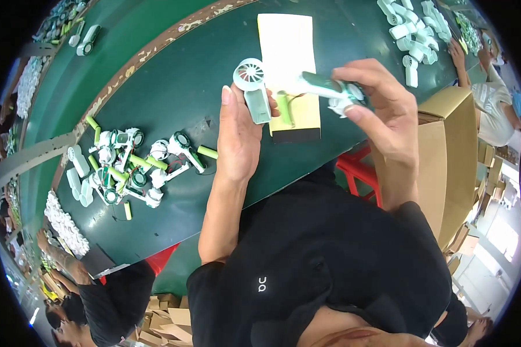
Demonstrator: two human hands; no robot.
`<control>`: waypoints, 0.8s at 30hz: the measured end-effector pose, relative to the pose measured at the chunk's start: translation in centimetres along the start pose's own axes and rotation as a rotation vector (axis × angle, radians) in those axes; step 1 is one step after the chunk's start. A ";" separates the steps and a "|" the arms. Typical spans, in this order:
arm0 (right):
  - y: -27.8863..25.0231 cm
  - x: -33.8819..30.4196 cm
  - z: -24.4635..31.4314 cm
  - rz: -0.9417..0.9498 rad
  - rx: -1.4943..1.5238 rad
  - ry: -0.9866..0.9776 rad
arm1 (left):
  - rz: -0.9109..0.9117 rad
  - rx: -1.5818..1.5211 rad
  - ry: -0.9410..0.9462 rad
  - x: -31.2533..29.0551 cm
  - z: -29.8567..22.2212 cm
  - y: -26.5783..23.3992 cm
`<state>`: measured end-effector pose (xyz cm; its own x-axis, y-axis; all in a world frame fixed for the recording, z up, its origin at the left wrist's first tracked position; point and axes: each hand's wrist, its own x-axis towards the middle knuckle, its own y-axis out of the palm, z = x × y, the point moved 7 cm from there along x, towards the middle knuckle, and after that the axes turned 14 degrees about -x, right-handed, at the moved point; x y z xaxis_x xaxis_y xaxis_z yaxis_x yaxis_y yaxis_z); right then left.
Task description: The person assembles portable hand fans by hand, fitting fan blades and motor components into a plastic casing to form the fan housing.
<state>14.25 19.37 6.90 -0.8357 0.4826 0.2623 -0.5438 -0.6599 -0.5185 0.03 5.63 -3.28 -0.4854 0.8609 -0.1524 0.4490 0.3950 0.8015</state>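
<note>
My left hand (237, 141) is palm up, closed around a pale mint handheld-fan shell (257, 103) with a round spoked grille at its top. To its right, my right hand (391, 110) pinches a fan body (324, 85) with a dark green handle, slightly blurred, tilted above the table. A light green cylindrical battery (285, 109) sits over the paper between my hands. A thin wire runs from it toward the fan body. Beneath lies a white and yellow paper pad (286, 43) with a black strip along its near edge.
Left on the green table (179, 81) is a pile of fan bodies (127, 159) with green batteries and wires. Mint fan shells (414, 34) are heaped at the far right. A cardboard box (446, 156) and red stool (359, 173) stand right. Co-workers sit on both sides.
</note>
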 end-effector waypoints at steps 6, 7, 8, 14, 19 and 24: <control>1.3 1.8 0.3 0.010 -0.221 -0.080 | 0.001 0.034 -0.021 -0.8 -0.2 1.7; 1.3 1.9 0.1 0.018 -0.223 -0.060 | 0.001 0.035 -0.022 -0.9 -0.1 1.7; 1.3 2.0 -0.1 0.025 -0.225 -0.038 | -0.034 0.025 -0.026 -0.9 0.0 1.5; 1.3 2.3 0.1 0.011 -0.290 -0.098 | -0.041 0.106 -0.080 -0.8 0.7 1.2; 1.5 2.3 0.8 -0.013 -0.349 -0.153 | 0.025 0.137 -0.082 -0.9 0.9 1.6; 1.8 2.2 1.1 -0.035 -0.375 -0.200 | 0.045 0.286 0.018 -1.4 0.8 1.5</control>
<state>11.31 18.57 7.44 -0.8356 0.3556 0.4187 -0.5375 -0.3723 -0.7566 2.02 5.33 -2.34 -0.4724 0.8748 -0.1080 0.6622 0.4331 0.6115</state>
